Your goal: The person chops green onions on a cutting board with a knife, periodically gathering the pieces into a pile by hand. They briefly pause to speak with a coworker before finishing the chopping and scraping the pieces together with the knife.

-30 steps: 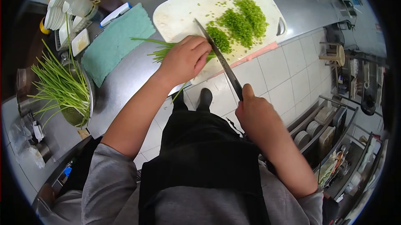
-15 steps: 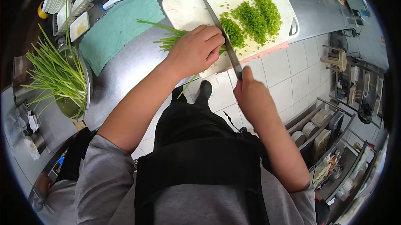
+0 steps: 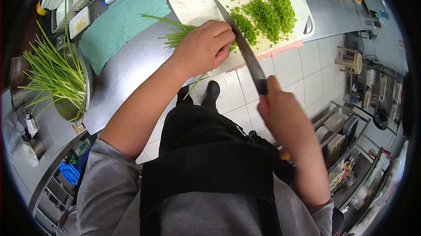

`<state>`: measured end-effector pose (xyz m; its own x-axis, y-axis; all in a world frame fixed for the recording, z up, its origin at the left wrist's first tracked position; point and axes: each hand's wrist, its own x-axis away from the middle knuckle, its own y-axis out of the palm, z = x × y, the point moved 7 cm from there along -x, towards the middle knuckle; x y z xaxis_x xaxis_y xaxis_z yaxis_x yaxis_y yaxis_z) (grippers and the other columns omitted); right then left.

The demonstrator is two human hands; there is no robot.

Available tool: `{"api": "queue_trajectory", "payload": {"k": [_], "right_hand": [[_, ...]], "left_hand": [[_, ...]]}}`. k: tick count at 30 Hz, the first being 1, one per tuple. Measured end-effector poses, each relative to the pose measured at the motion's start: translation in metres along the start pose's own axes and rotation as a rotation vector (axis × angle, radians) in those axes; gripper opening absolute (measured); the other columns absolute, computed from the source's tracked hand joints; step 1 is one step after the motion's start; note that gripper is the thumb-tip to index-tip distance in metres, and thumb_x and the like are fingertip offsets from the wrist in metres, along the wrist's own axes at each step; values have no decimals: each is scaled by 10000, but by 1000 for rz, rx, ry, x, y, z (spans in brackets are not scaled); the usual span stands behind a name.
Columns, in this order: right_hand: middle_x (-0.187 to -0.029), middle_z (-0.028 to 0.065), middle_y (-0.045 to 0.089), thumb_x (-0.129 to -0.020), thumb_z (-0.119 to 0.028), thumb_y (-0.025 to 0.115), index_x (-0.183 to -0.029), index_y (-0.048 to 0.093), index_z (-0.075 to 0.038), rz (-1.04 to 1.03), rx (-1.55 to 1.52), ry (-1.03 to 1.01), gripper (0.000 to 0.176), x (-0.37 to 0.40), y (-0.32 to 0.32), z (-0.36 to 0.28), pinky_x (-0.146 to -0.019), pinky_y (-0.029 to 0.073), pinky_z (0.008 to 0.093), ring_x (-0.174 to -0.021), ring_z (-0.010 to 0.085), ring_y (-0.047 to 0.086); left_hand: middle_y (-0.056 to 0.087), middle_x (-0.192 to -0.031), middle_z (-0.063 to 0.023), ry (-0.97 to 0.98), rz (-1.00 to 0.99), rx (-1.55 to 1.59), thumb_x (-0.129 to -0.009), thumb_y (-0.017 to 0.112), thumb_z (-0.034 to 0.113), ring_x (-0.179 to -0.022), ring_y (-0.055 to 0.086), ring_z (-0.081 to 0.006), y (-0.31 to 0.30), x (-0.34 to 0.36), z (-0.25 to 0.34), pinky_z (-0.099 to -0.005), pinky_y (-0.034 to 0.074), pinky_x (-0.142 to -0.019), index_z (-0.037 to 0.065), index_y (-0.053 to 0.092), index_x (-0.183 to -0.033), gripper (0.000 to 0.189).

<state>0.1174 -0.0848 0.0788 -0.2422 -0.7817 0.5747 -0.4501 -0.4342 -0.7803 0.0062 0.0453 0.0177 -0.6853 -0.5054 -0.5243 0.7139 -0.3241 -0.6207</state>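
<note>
My left hand [image 3: 204, 47] is closed over a bunch of green onions [image 3: 176, 36] on the white cutting board [image 3: 193, 1]. Their long stalks stick out to the left, and the part under my fingers is hidden. Wrapped round the handle of a long knife [image 3: 246, 49] is my right hand [image 3: 283, 106], off the board's near edge. The blade slants up and left across the board, close beside my left fingertips. Finely chopped green onion [image 3: 274, 14] lies in heaps to the blade's right.
A colander [image 3: 87, 71] of whole green onions [image 3: 57, 73] stands left on the steel counter [image 3: 127, 69]. Between it and the board lies a green cloth [image 3: 125, 25]. White dishes [image 3: 80, 22] are at upper left. A pink cloth [image 3: 280, 49] shows under the board. Racks [image 3: 346, 135] stand at right.
My right hand has drawn the knife back toward me and to the right. My left hand has barely shifted. A person at lower left has moved mostly out of view, uncovering a blue object.
</note>
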Motion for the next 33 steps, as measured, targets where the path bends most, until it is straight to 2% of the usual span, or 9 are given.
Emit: {"api": "queue_trajectory", "payload": {"k": [2,5,9,12,17,19,21,26,33], "right_hand": [[-720,274,652,-946,-140,563,-1047,428,-17,65,27,19,208,-15,29,5,-611,538,569,-714,481,663],[-714,272,651,-947,-136,562,-1040,428,-8,145,40,-71,208,-35,21,-1,-614,541,565,-717,477,666],[-711,270,653,-942,-121,559,-1034,423,-12,-11,-37,-37,198,5,-10,-2,-630,544,564,-725,469,673],[-709,268,656,-938,-122,568,-1021,424,-7,68,33,29,202,-14,31,0,-616,547,552,-719,462,675],[-714,270,658,-945,-125,559,-1024,428,-8,103,-25,-53,193,-21,0,-6,-624,546,561,-717,468,671],[-723,275,658,-951,-131,556,-1034,428,-12,6,-51,-21,194,-2,3,-5,-630,545,565,-720,472,669],[-725,275,660,-956,-136,554,-1037,426,1,38,-11,43,204,-15,34,-2,-630,549,555,-723,466,673],[-720,272,663,-955,-149,553,-1058,440,15,112,-55,-33,223,-33,30,-4,-627,549,558,-717,466,675],[-726,270,664,-951,-154,555,-1035,453,16,143,-122,-107,215,-37,27,16,-624,546,558,-712,465,673]], "left_hand": [[622,-1005,-78,3,8,2,-762,690,18,-926,618,-292,0,1,1,-384,532,-801,61,629,-945,198],[621,-1005,-83,-8,-13,0,-762,690,19,-927,618,-295,-2,1,1,-384,531,-804,62,629,-947,200],[623,-1009,-83,-11,7,-5,-762,689,20,-929,618,-295,-2,0,1,-387,531,-807,62,623,-942,196],[623,-1011,-84,-19,6,-6,-762,689,21,-932,618,-297,1,2,0,-390,530,-808,62,617,-935,192],[621,-1018,-87,-4,8,5,-764,691,27,-942,616,-302,-1,0,1,-393,529,-815,58,614,-930,185],[620,-1022,-91,-16,-10,-19,-768,689,32,-949,613,-303,-1,1,1,-393,527,-822,54,617,-938,186],[619,-1020,-93,-24,-4,-18,-772,689,35,-948,612,-302,0,2,1,-391,526,-823,54,618,-941,184],[610,-1021,-101,11,-1,-29,-788,703,62,-961,607,-310,-1,0,5,-398,522,-835,51,615,-958,192],[572,-1135,-128,-51,-201,-12,-803,766,151,-1053,578,-343,-7,-1,6,-422,495,-914,45,578,-1078,350]]}}
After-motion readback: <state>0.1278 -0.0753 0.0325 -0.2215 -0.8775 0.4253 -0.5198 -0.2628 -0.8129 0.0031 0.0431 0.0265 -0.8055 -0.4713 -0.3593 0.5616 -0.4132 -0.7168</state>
